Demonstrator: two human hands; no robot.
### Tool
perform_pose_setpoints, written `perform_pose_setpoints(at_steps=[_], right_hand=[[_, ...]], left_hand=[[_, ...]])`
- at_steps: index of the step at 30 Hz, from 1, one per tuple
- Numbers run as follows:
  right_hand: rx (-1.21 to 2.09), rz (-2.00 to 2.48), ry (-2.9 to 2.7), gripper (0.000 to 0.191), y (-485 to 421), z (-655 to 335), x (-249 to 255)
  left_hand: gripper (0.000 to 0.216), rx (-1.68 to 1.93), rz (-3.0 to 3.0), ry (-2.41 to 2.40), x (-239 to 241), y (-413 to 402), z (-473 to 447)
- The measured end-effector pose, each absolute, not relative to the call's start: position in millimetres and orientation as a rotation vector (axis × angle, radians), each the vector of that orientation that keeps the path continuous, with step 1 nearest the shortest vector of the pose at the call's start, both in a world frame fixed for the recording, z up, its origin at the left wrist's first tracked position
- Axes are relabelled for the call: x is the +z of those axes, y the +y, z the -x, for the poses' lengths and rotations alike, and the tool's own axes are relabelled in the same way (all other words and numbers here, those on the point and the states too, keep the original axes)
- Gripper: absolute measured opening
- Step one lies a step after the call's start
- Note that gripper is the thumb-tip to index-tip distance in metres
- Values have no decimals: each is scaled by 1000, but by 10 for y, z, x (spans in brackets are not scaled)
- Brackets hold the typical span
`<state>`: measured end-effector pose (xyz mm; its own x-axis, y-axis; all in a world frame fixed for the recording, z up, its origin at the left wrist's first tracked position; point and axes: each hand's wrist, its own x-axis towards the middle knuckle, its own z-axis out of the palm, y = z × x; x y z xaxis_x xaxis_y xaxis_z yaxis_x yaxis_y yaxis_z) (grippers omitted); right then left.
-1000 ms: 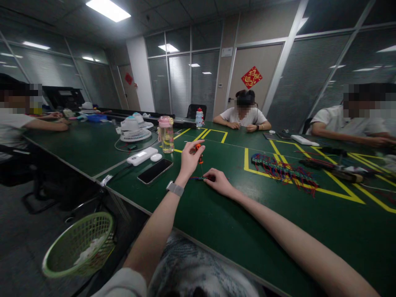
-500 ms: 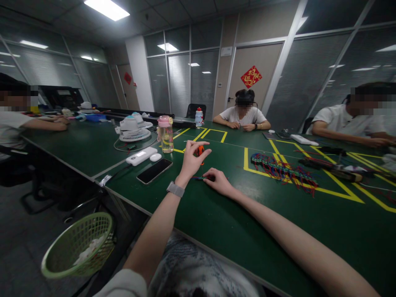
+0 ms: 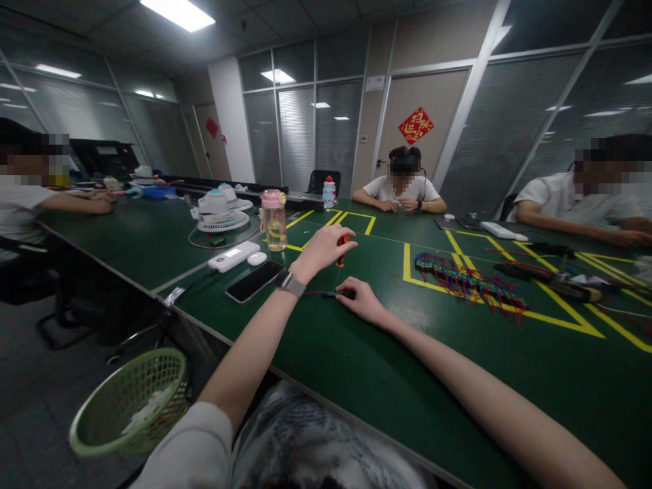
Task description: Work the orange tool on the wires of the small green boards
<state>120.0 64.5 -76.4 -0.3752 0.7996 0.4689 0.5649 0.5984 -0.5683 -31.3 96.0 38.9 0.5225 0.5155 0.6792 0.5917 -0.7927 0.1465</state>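
Note:
My left hand (image 3: 323,250), with a grey watch on the wrist, is closed around the upper handle of an orange-and-black screwdriver (image 3: 341,261). The screwdriver stands upright, its thin shaft pointing down at a small green circuit board (image 3: 331,295) on the table. My right hand (image 3: 360,299) rests low on the tabletop and pinches the right end of that board between thumb and fingers. Thin red and blue wires run out from the board's left side. Fine detail where the tip meets the board is too small to make out.
Several wired boards (image 3: 468,282) lie in a row to the right on the green table (image 3: 387,380). A phone (image 3: 255,281), white power bank (image 3: 234,257), pink-lidded bottle (image 3: 274,221) and white fan (image 3: 221,212) stand left. A green basket (image 3: 84,435) is below. Three people sit around.
My left hand's fingers, spread around the screwdriver handle before, have closed in on it, and the hand has turned and shifted slightly right. My right hand keeps its place on the board.

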Motion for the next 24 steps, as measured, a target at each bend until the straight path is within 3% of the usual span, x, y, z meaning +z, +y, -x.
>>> perform_pose_setpoints(at_steps=[7,24], right_hand=[[410,1086,-2092,10,650,-1200,-772],[419,1090,-2088,10,629,-1197,-749]], left_hand=[[36,-862,2185,-950,183,920,195],[37,-1013,2227,-808,120,903,274]])
